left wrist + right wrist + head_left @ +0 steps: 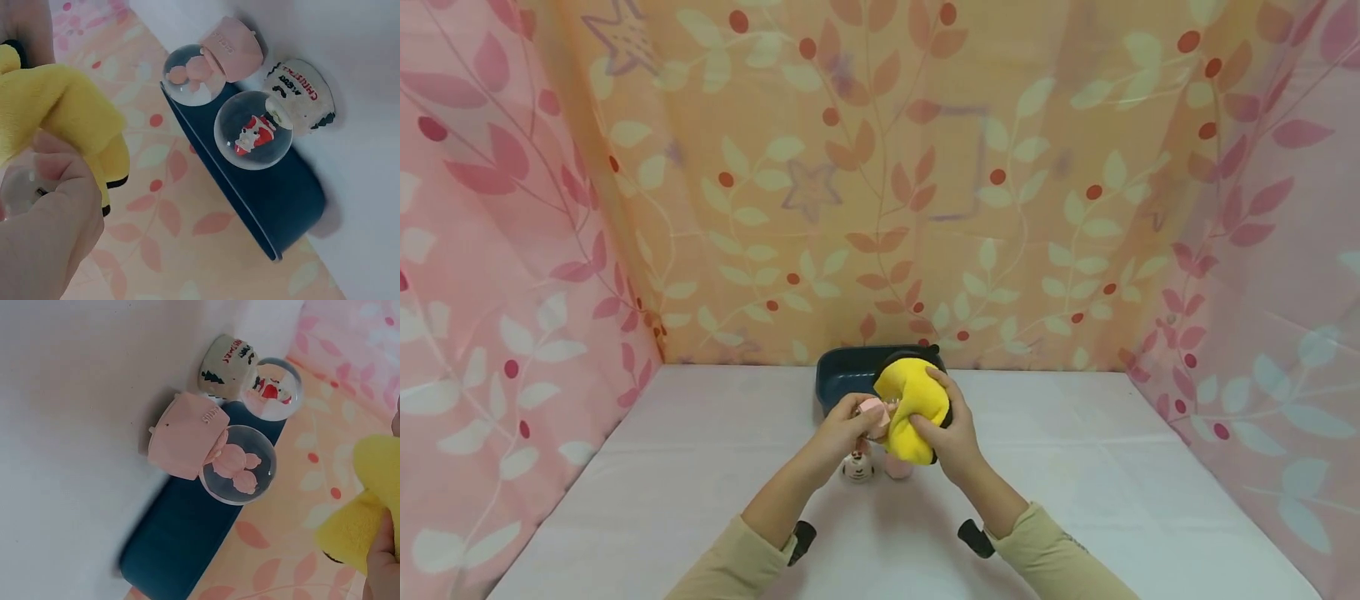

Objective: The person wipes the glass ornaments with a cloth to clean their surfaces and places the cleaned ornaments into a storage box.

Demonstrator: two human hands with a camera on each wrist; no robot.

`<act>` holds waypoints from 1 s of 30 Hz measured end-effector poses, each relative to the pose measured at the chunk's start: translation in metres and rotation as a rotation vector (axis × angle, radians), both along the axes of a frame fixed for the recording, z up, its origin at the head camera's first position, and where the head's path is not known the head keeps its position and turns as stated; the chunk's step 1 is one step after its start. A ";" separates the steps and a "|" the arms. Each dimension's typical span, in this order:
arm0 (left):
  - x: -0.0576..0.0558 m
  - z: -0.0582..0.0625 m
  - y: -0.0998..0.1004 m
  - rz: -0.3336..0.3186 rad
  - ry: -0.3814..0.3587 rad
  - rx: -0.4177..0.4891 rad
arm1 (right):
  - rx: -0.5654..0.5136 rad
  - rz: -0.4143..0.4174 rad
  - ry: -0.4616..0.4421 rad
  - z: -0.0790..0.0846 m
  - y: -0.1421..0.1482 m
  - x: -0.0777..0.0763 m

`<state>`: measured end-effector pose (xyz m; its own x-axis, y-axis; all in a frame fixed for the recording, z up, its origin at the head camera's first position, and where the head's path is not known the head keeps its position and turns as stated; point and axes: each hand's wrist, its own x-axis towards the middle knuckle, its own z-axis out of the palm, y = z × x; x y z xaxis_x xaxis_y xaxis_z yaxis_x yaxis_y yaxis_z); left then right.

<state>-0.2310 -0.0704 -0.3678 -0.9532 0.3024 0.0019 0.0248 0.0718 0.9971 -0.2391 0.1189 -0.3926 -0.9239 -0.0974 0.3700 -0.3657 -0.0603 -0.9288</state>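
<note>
In the head view my left hand grips a small snow globe by its pink base. Part of its clear ball shows beside the fingers in the left wrist view. My right hand holds a soft yellow plush cloth with black edging, bunched against the globe's ball and hiding most of it. Below the hands stand two more snow globes: one with a white base and a Santa figure inside, and one with a pink base and pink figures inside.
Behind the standing globes is a dark blue bin, partly covered by the cloth in the head view. A white cloth covers the table. Leaf-patterned curtains enclose the back and both sides.
</note>
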 end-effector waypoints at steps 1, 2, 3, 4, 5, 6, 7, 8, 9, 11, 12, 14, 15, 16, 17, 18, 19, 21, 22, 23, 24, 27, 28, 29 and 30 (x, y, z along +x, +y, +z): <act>0.000 0.000 0.000 -0.001 -0.002 -0.002 | -0.007 -0.003 -0.006 0.000 0.000 -0.001; 0.000 -0.001 0.000 -0.004 -0.003 -0.002 | -0.016 -0.005 -0.013 -0.001 0.000 -0.001; -0.001 -0.001 0.000 -0.014 0.001 -0.001 | -0.028 -0.005 -0.021 -0.001 0.001 -0.002; -0.002 -0.001 0.000 -0.025 0.002 0.005 | -0.041 -0.004 -0.029 -0.001 0.001 -0.003; -0.002 -0.002 0.000 -0.038 0.005 0.017 | -0.055 -0.004 -0.039 -0.001 0.001 -0.004; -0.003 -0.001 -0.001 -0.055 0.008 0.032 | -0.066 -0.009 -0.055 -0.002 0.001 -0.006; -0.004 -0.002 -0.001 -0.070 0.007 0.047 | -0.078 -0.013 -0.070 -0.002 0.002 -0.007; -0.005 -0.002 -0.001 -0.085 0.004 0.067 | -0.089 -0.019 -0.086 -0.003 0.002 -0.007; -0.006 -0.002 -0.001 -0.103 0.002 0.086 | -0.102 -0.024 -0.100 -0.003 0.001 -0.008; -0.006 -0.002 -0.002 -0.121 -0.009 0.113 | -0.124 -0.037 -0.125 -0.003 0.001 -0.010; -0.007 -0.002 -0.002 -0.125 -0.014 0.122 | -0.136 -0.042 -0.140 -0.003 0.001 -0.011; -0.007 -0.002 -0.001 -0.133 -0.013 0.136 | -0.163 -0.048 -0.163 -0.004 0.000 -0.012; -0.007 -0.002 -0.001 -0.133 -0.012 0.139 | -0.177 -0.051 -0.175 -0.004 0.000 -0.012; -0.007 -0.001 0.000 -0.119 -0.020 0.137 | -0.192 -0.053 -0.185 -0.004 0.000 -0.013; -0.006 -0.001 0.000 -0.102 -0.028 0.135 | -0.208 -0.056 -0.197 -0.005 0.000 -0.013; -0.006 -0.001 0.000 -0.083 -0.034 0.133 | -0.223 -0.060 -0.210 -0.005 0.000 -0.013; -0.005 -0.001 0.000 -0.062 -0.042 0.128 | -0.238 -0.063 -0.219 -0.005 0.000 -0.013; -0.004 -0.001 0.000 -0.020 -0.057 0.113 | -0.262 -0.067 -0.236 -0.004 0.000 -0.013; -0.004 -0.002 0.000 -0.002 -0.061 0.107 | -0.267 -0.068 -0.241 -0.004 0.000 -0.013; -0.004 -0.002 0.000 0.009 -0.056 0.101 | -0.273 -0.068 -0.246 -0.003 0.001 -0.013; -0.004 -0.003 0.000 0.013 -0.050 0.099 | -0.278 -0.066 -0.248 -0.002 0.001 -0.013; -0.005 -0.004 -0.001 0.010 -0.044 0.093 | -0.276 -0.049 -0.225 0.002 0.003 -0.011; -0.005 -0.005 -0.001 0.011 -0.040 0.096 | -0.274 -0.041 -0.208 0.004 0.004 -0.011; -0.005 -0.005 -0.001 0.015 -0.038 0.100 | -0.275 -0.030 -0.189 0.006 0.005 -0.011; -0.005 -0.005 -0.001 0.018 -0.041 0.105 | -0.268 -0.019 -0.169 0.007 0.006 -0.010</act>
